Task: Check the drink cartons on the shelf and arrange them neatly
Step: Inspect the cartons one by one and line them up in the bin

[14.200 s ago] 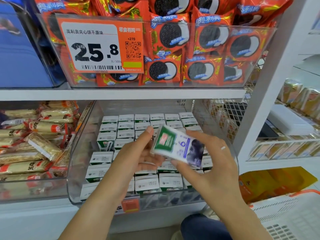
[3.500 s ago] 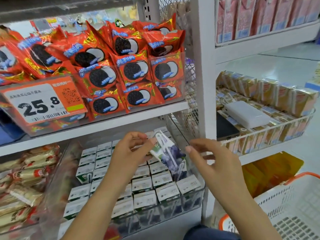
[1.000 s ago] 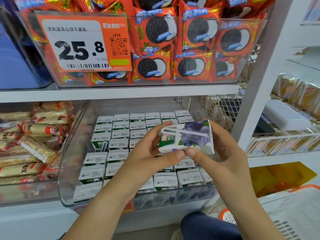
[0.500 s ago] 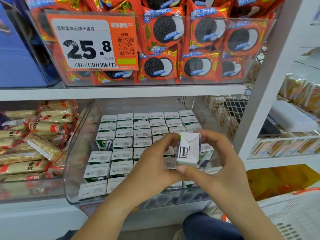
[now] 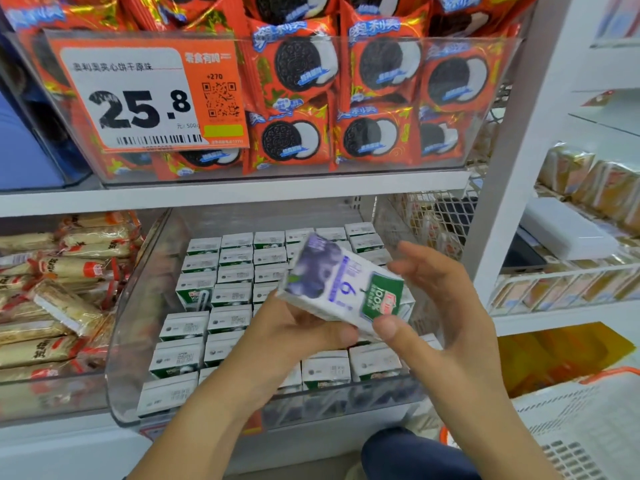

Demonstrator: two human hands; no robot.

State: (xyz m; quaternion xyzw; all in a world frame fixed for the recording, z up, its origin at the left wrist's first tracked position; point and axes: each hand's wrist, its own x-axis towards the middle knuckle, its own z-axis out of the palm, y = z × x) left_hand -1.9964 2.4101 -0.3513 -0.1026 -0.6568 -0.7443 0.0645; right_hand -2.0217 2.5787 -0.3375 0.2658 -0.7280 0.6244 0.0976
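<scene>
Left hand (image 5: 294,336) gripping one drink carton (image 5: 341,289) from beneath, thumb curled along its lower edge. Right hand (image 5: 436,306) pinching the carton's green end by the thumb, other fingers spread loosely behind. Carton tilted, blueberry face up, held above the clear bin (image 5: 138,306). Beneath both hands, rows of upright cartons (image 5: 235,296) in that bin. Above the hands, cookie packs (image 5: 377,140) and orange price tag (image 5: 149,98).

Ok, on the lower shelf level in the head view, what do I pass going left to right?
Wrapped snack bars → clear bin of upright drink cartons → held carton, with left hand below it and right hand beside it → white upright post → wire basket.
</scene>
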